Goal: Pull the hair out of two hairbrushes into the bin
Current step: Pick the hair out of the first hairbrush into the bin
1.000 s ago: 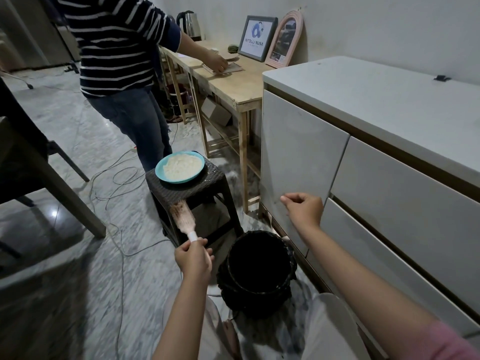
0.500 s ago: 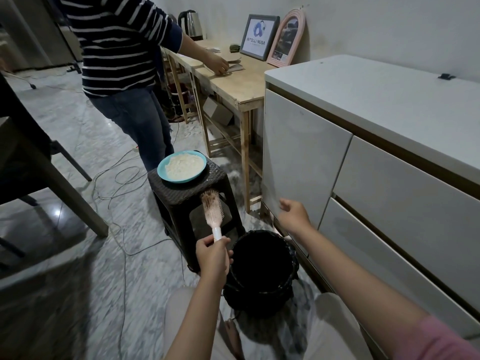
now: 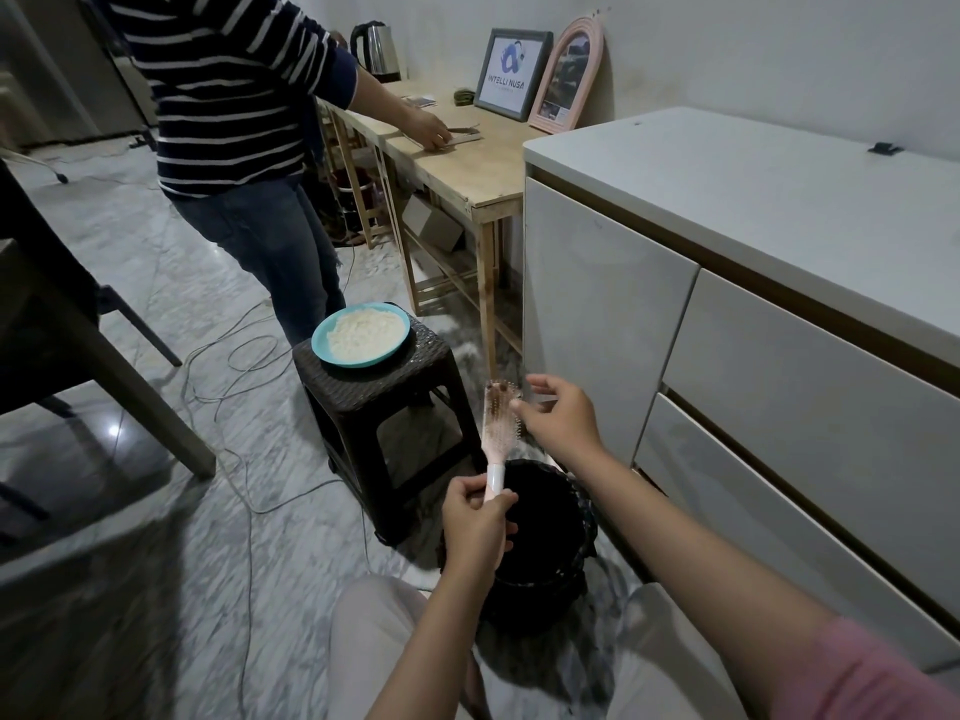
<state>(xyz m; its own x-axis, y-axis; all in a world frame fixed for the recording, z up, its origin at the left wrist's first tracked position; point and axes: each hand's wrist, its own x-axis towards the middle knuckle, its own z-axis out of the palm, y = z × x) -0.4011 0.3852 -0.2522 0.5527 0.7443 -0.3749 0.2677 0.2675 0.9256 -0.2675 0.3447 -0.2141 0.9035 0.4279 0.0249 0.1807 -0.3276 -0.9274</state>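
Observation:
My left hand (image 3: 475,517) grips the white handle of a pink hairbrush (image 3: 497,427), which stands upright above the black bin (image 3: 574,558) on the floor. Brown hair is caught in the bristles near the brush's top. My right hand (image 3: 558,415) is at the brush head from the right, thumb and fingertips at the bristles. Whether they pinch any hair I cannot tell. Only one brush is in view.
A dark woven stool (image 3: 384,397) with a blue plate of rice (image 3: 362,335) stands just left of the bin. A white cabinet (image 3: 727,283) is close on the right. A person in a striped top (image 3: 228,85) stands by a wooden table (image 3: 467,168). Cables (image 3: 228,407) lie on the floor.
My left hand has carried the brush rightward to above the bin. My right hand has left the cabinet front and come in to the brush head.

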